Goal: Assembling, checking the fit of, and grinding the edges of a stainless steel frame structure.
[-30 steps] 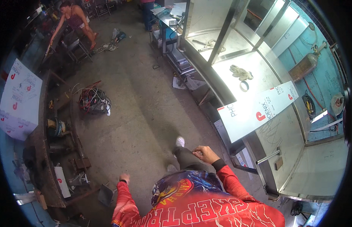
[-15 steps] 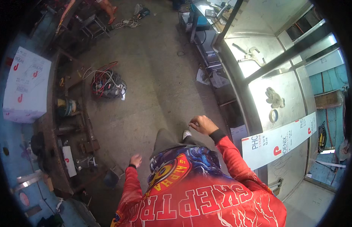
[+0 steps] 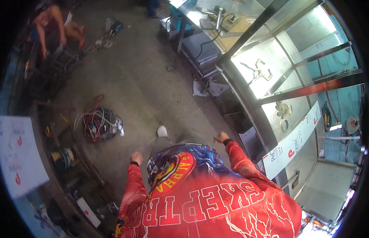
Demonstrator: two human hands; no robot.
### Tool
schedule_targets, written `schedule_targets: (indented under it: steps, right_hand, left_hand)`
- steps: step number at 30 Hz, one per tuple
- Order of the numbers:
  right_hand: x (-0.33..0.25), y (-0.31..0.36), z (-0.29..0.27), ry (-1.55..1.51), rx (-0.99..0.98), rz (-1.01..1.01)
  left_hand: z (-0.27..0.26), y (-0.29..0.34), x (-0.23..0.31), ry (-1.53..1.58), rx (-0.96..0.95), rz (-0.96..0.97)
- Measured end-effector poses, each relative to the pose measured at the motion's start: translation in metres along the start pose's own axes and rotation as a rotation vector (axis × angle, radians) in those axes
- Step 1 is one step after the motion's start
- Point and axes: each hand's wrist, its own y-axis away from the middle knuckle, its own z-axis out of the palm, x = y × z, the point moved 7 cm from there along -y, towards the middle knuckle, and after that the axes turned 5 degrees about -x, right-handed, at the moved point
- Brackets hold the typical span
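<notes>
My left hand hangs low beside my left leg, over the floor. Its fingers point down and are mostly hidden, so I cannot tell whether they are open or closed. Near the front of the metal bench on the right, my right hand is in the air with its fingers curled in. Anything between those fingers is too small or hidden to make out. Neither hand touches the bench. A long board in white printed film lies across that bench, to the right of my right hand.
Coiled red and grey cables top a dark machine on the floor. A locking clamp, work gloves and a tape roll lie on the bench. A film-covered box stands left. Another person is far left.
My view has turned and moved forward. A white shoe now shows farther ahead. My right hand has drawn back to the right, and more of the other person shows.
</notes>
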Motion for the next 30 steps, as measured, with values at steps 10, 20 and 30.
schedule_targets:
  steps: [10, 20, 30]
  right_hand:
    - [0.034, 0.042, 0.105, -0.783, -0.096, 0.475]
    - [-0.097, 0.081, 0.11, -1.442, 0.727, 0.649]
    - [-0.39, 0.131, 0.262, -1.815, 1.203, 1.79]
  left_hand:
    - [-0.011, -0.117, 0.415, -0.415, 0.044, 0.721]
    - [0.2, -0.147, 0.466, -1.923, -0.449, 0.266]
    - [0.546, -0.18, 0.532, -2.479, -1.018, 0.985]
